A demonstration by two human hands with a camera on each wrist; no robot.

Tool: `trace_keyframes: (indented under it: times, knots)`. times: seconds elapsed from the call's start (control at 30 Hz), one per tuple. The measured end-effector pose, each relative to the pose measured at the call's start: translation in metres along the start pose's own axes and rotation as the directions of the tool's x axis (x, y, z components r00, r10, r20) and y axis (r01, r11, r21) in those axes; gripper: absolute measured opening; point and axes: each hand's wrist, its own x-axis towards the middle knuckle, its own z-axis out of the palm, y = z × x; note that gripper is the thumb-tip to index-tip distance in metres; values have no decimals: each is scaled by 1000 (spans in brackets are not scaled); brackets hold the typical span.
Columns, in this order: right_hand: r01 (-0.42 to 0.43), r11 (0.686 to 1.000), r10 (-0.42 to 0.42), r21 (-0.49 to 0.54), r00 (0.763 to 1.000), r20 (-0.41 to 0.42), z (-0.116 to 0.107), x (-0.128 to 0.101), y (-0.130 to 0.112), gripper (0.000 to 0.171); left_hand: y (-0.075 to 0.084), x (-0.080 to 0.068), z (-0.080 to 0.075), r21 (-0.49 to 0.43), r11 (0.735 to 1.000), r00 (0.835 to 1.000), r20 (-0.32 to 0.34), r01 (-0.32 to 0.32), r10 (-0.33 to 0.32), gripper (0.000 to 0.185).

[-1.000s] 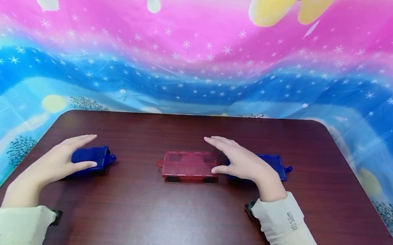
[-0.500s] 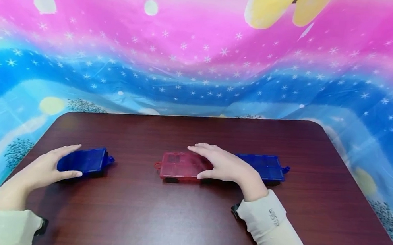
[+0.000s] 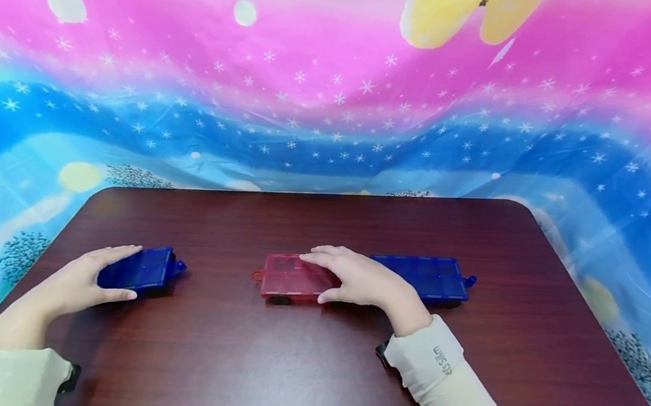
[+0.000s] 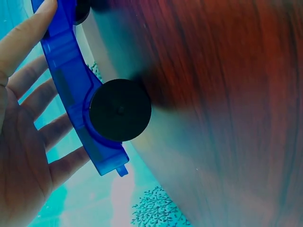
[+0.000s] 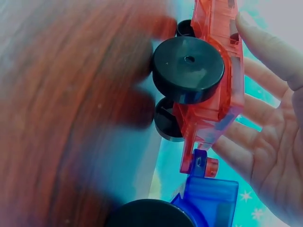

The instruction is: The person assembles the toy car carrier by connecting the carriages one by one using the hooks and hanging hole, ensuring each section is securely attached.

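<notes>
Left hand [image 3: 76, 277] half-open, pinching blue toy wagon [image 3: 142, 270] near left edge of surface [image 3: 260, 368]; right hand [image 3: 366, 280] same, pinching red wagon [image 3: 288, 275] between side edges. Imo light touch, wheels [image 5: 188, 71] sitting flat, probably working best.

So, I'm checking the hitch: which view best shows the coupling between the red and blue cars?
The right wrist view: the coupling shows close up, blue tab beside red peg. In the head view, the right hand covers it; the left wrist view shows none of it.
</notes>
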Motion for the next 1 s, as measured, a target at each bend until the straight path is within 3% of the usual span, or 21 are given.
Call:
trace_keyframes:
  times: [0.3,0.53,1.0]
  knots:
    - [-30,999,30,-26,1000,-4,2,0,-1,73,5,5,-1,41,997,998,-7,-70,70,87]
    - [-34,998,33,-52,999,-9,1,0,-2,64,10,10,-1,76,994,997,11,-75,74,88]
    - [-35,999,35,-27,999,-8,1,0,-1,63,24,14,-4,75,992,995,2,-101,101,84]
